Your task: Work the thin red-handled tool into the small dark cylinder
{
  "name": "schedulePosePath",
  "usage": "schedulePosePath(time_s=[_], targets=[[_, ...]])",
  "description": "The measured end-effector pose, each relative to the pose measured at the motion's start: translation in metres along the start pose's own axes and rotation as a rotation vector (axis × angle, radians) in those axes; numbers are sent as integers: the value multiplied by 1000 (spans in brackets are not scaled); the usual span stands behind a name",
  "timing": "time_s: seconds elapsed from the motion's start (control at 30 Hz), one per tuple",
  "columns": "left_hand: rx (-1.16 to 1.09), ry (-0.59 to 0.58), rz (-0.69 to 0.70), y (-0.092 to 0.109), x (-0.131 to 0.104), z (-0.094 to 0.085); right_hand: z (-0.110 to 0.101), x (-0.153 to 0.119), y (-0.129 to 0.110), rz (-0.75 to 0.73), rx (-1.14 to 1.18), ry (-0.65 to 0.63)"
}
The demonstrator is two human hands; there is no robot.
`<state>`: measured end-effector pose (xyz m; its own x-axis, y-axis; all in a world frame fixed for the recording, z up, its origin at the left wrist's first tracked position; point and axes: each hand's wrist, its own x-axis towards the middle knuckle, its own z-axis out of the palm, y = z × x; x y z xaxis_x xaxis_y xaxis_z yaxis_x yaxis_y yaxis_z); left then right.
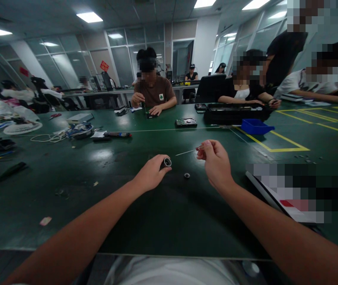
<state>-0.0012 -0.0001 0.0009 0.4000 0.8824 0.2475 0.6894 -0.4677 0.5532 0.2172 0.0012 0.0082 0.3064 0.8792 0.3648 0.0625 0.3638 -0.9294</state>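
With the green tabletop (183, 221) in my feed, I take the small round cap (187, 175) lying on it as my clock's centre. At nine o'clock I have the left hand (153, 173), its fingers wrapped round a dark cylinder (167, 162), the silver-rimmed mouth facing me. Between two and three o'clock I see the right hand (215, 161), thumb and fingertips pinching the reddish end of a thin metal rod (185, 152). The rod slants across at twelve, its free tip near the cylinder's mouth but apart from it (I can't make out what the reddish part is). Farther off at twelve I see a circuit-board unit (186, 122), at two a blue bin (253, 126), and at ten a dark stick-shaped tool (118, 135). A co-worker in a brown shirt (157, 92) sits at eleven, both hands on a small dark piece.
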Motion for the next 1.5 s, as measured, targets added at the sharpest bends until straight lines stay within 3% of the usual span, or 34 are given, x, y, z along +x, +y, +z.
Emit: schedulePosePath(time_s=[0.17, 0.3, 0.57, 0.7, 0.8, 0.93, 1.13, 1.33, 1.5], targets=[[-27, -67, -6, 8, 3, 12, -3, -2, -9, -93, -3, 41], [99, -202, 17, 20, 14, 24, -3, -3, -12, -117, -2, 37], [439, -381, 231, 34, 35, 39, -2, -4, -13, -150, 5, 34], [382, -393, 195, 29, 36, 34, -2, -5, -15, -148, -7, 12], [281, -331, 124, 14, 35, 27, -3, -5, -15, -138, -12, -1], [87, -189, -12, -11, 35, 9, -2, -5, -12, -129, 3, -12], [-306, -28, -267, -48, 31, -38, -3, -5, -9, -114, -2, -43], [-692, 308, -483, -88, 8, -98, -3, -4, -9, -96, -19, -65], [-846, 595, -587, -119, -30, -156, 0, -4, -7, -80, 6, -63]])
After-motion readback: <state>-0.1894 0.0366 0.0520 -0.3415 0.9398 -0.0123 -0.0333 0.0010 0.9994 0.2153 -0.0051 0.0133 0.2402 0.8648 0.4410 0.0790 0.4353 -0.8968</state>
